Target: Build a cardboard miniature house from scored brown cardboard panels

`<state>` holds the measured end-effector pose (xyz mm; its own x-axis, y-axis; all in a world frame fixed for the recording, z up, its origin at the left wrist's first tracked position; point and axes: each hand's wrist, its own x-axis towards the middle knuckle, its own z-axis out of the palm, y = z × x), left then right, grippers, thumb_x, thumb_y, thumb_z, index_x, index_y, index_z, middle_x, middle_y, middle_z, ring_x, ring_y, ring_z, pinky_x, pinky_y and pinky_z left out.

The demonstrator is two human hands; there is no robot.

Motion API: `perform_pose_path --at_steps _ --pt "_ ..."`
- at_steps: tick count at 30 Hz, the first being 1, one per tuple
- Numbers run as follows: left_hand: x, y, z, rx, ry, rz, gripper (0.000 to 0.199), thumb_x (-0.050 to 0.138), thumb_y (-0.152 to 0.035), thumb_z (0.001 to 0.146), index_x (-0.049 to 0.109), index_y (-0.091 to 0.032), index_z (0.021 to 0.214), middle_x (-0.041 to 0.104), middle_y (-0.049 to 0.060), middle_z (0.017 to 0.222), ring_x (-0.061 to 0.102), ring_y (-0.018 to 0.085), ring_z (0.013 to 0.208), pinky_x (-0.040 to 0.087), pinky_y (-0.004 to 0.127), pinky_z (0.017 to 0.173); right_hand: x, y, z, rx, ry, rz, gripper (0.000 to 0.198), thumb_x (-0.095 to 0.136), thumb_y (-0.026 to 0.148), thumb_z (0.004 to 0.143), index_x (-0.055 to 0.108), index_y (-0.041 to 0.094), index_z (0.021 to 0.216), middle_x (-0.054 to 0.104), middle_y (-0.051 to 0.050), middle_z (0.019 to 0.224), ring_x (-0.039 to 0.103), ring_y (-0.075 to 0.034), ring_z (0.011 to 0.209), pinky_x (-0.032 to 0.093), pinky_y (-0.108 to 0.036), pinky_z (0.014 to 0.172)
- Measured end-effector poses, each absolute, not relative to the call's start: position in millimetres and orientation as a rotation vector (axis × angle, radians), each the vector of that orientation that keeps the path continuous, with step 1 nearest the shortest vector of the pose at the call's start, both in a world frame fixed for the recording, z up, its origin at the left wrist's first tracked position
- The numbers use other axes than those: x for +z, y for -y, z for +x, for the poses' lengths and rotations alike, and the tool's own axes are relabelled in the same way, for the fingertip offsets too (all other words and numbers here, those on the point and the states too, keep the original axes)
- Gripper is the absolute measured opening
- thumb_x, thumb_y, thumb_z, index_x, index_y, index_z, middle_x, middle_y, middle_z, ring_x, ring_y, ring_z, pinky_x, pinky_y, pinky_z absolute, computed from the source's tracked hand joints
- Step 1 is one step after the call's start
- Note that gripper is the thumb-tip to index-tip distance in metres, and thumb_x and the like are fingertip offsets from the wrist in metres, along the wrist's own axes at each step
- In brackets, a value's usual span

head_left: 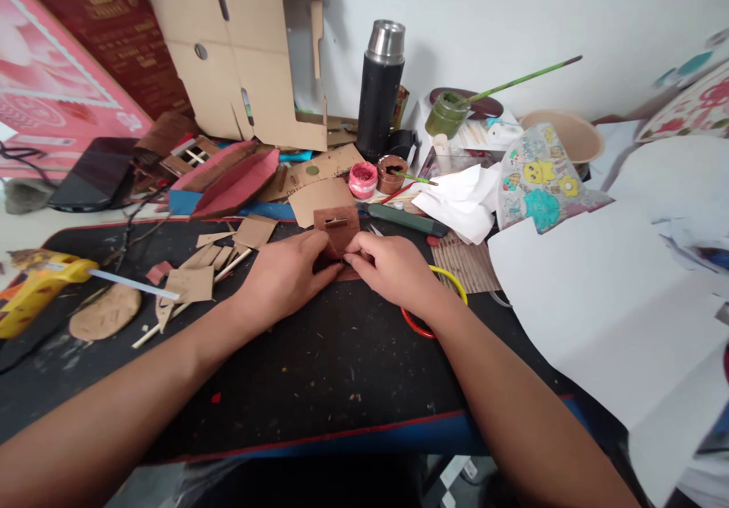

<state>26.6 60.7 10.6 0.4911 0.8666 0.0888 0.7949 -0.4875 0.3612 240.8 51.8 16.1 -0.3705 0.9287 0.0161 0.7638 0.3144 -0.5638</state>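
A small brown-painted cardboard piece (344, 228) with a slot near its top stands upright at the middle of the black mat (319, 371). My left hand (288, 272) is closed on its left side, thumb and forefinger at the lower edge. At its lower right corner, the fingertips of my right hand (390, 265) pinch together; the exact contact is partly hidden. A flat brown strip shows under the fingertips. Beneath my right wrist lie scissors with yellow and red handles (459, 284), partly covered. A green-grey utility knife (407, 220) rests just behind my right hand.
Cardboard scraps (197, 284), a stick and a yellow glue gun (39, 288) lie left. Behind stand a black flask (380, 90), a red paint jar (363, 180), a brown paint jar (392, 175) and a green jar with a brush (447, 115). White paper sheets (598, 303) cover the right.
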Motion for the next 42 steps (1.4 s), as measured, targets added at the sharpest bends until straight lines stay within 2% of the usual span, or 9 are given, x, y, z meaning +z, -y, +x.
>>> perform_pose_path --at_steps 5,17,28,42 --pt "8.7 -62.0 23.6 0.397 -1.399 2.436 0.012 0.066 -0.033 0.098 0.066 -0.021 0.096 0.075 0.005 0.096 0.070 0.024 0.084 0.045 0.034 0.070 11.5 -52.9 241.9 0.665 2.235 -1.480 0.009 0.067 0.028 0.103 0.074 0.023 0.101 0.074 0.000 0.079 0.062 -0.016 0.070 0.031 -0.030 0.065" --pt "10.4 -63.9 20.7 0.428 -1.365 2.365 0.008 0.064 -0.029 0.098 0.068 -0.023 0.099 0.077 0.005 0.099 0.071 0.024 0.089 0.048 0.034 0.076 12.6 -52.0 242.8 0.683 2.231 -1.478 0.011 0.065 0.029 0.104 0.074 0.024 0.101 0.075 0.001 0.080 0.063 -0.017 0.070 0.032 -0.030 0.066" --pt "9.9 -62.3 21.9 0.416 -1.356 2.475 0.013 0.067 -0.034 0.097 0.066 -0.021 0.096 0.075 0.005 0.094 0.068 0.021 0.078 0.042 0.032 0.065 14.6 -51.6 242.2 0.679 2.250 -1.484 0.010 0.064 0.029 0.104 0.074 0.024 0.102 0.074 0.000 0.080 0.063 -0.017 0.071 0.031 -0.030 0.066" --pt "11.0 -62.1 24.1 0.365 -1.397 2.563 0.017 0.065 -0.037 0.096 0.062 -0.021 0.091 0.075 0.005 0.089 0.068 0.021 0.074 0.040 0.032 0.062 13.2 -52.0 241.8 0.659 2.257 -1.483 0.013 0.063 0.029 0.104 0.075 0.025 0.106 0.077 -0.002 0.086 0.065 -0.019 0.075 0.032 -0.030 0.067"
